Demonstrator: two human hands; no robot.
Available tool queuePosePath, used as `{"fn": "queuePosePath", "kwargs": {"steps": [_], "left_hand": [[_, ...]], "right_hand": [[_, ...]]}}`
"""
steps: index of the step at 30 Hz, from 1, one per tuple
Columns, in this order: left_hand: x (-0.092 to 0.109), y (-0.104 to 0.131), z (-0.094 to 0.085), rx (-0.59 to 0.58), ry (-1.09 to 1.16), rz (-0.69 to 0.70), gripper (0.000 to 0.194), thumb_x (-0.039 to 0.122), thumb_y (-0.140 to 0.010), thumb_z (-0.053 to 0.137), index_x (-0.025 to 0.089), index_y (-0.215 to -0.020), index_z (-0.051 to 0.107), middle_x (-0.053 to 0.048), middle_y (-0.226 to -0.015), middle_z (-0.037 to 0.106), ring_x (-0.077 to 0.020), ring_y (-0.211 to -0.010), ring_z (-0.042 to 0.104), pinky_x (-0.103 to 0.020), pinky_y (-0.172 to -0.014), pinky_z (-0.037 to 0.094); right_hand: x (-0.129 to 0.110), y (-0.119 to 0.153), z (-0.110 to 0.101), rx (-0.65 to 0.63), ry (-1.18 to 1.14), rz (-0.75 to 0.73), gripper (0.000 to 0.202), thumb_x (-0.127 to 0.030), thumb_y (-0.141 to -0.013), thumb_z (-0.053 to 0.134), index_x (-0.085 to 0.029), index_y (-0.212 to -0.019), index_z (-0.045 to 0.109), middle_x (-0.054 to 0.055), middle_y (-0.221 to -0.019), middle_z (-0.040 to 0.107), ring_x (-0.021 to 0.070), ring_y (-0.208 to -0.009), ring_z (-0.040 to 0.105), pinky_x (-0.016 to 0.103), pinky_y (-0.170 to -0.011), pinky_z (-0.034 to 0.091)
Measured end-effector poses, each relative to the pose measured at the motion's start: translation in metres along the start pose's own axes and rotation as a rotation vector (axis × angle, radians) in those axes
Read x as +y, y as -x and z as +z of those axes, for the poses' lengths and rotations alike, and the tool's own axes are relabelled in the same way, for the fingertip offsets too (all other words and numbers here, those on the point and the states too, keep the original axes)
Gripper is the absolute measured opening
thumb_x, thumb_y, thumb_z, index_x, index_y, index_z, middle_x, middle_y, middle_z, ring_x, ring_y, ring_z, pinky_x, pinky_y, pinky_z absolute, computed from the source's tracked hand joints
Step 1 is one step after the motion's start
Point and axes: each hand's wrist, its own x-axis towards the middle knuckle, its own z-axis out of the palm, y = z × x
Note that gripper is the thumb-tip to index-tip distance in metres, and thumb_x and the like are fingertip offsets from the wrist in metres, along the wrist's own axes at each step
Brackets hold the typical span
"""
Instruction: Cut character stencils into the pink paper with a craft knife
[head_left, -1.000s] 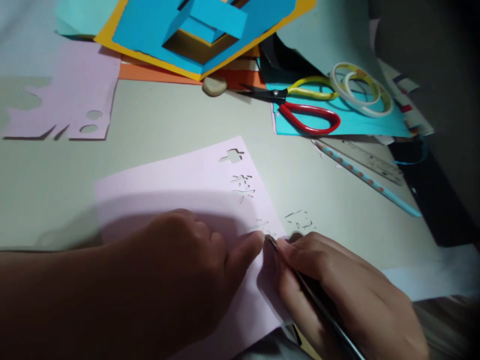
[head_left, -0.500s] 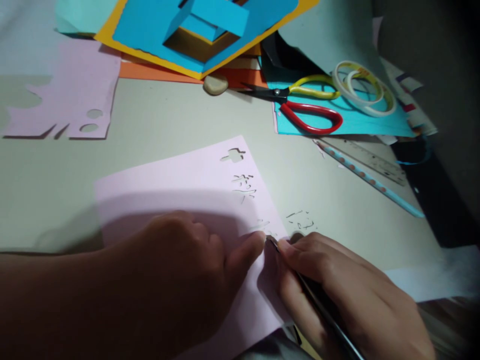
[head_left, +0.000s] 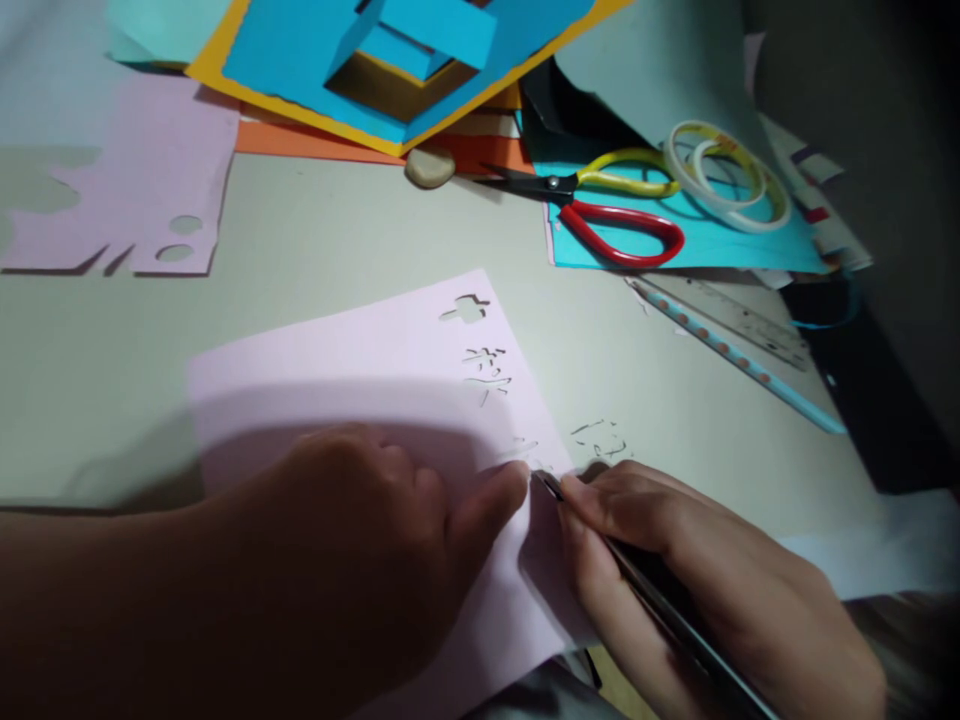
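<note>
A pale pink sheet of paper point(head_left: 337, 350) lies on the table, with small character-shaped cutouts down its right side. My left hand point(head_left: 390, 550) rests on it, fingers curled under and thumb pressed down beside a faint lower character. My right hand point(head_left: 675, 560) grips a slim dark craft knife point(head_left: 652, 590) like a pen. Its tip meets the paper right at my left thumbnail. Under the thumb, part of the lower character is hidden. Just right of the sheet's edge, dark broken marks point(head_left: 600, 438) show on the table.
Red-and-yellow-handled scissors point(head_left: 555, 185) lie at the back beside a tan stone-like piece point(head_left: 430, 168) and tape rolls point(head_left: 727, 175). A light-blue pencil point(head_left: 739, 355) and clear ruler point(head_left: 750, 315) are at right. A blue-and-yellow pop-up card point(head_left: 292, 60) and cut pink scrap point(head_left: 150, 170) lie behind.
My right hand and the craft knife have shifted slightly to the right and tilted a little, with the tip still by my thumb. My left hand stays nearly in place.
</note>
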Motion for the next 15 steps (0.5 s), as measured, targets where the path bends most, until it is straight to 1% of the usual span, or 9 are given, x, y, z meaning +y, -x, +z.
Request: {"fn": "queuePosePath", "kwargs": {"steps": [2,4,10,13,15], "left_hand": [[-0.0002,-0.0022,-0.0002,0.026,-0.019,0.008,0.087,0.042,-0.072,0.069,0.011,-0.147,0.038,0.005,-0.068,0.057,-0.0211,-0.048,0.051,-0.038,-0.040,0.034],[-0.0002,-0.0038,0.0000,0.026,-0.025,0.007,0.087,0.042,-0.071,0.068,0.011,-0.146,0.039,0.005,-0.068,0.057,-0.0219,-0.048,0.051,-0.039,-0.040,0.036],[-0.0005,-0.0004,-0.0022,-0.018,-0.005,0.003,0.081,0.035,-0.080,0.059,0.011,-0.152,0.030,0.004,-0.072,0.058,-0.0219,-0.052,0.053,-0.037,-0.044,0.036],[-0.0009,0.0016,-0.0032,-0.030,0.007,0.013,0.080,0.032,-0.081,0.059,0.011,-0.152,0.030,0.003,-0.073,0.057,-0.0217,-0.053,0.053,-0.036,-0.044,0.034],[-0.0004,0.0020,-0.0027,-0.010,0.015,0.009,0.077,0.032,-0.081,0.059,0.011,-0.150,0.032,0.003,-0.073,0.058,-0.0216,-0.052,0.053,-0.036,-0.044,0.034]], "right_hand": [[-0.0009,-0.0030,-0.0005,-0.014,-0.007,-0.006,0.009,-0.009,-0.092,0.062,-0.017,-0.089,0.062,0.005,-0.071,0.071,0.0135,-0.060,0.066,0.026,-0.053,0.054],[-0.0022,-0.0061,-0.0005,-0.033,-0.003,-0.002,0.007,-0.009,-0.092,0.061,-0.016,-0.091,0.063,0.005,-0.070,0.070,0.0136,-0.060,0.066,0.025,-0.052,0.054],[-0.0019,-0.0099,0.0008,-0.026,-0.018,-0.001,0.011,-0.007,-0.091,0.062,-0.018,-0.087,0.062,0.001,-0.065,0.064,0.0122,-0.055,0.060,0.025,-0.051,0.053],[-0.0012,-0.0088,0.0036,0.011,-0.030,-0.009,0.013,-0.008,-0.090,0.064,-0.019,-0.086,0.060,0.001,-0.065,0.063,0.0132,-0.054,0.059,0.027,-0.049,0.051],[-0.0012,-0.0070,0.0055,0.027,-0.036,-0.013,0.013,-0.008,-0.090,0.065,-0.020,-0.085,0.060,0.001,-0.065,0.063,0.0133,-0.053,0.058,0.029,-0.046,0.048]]}}
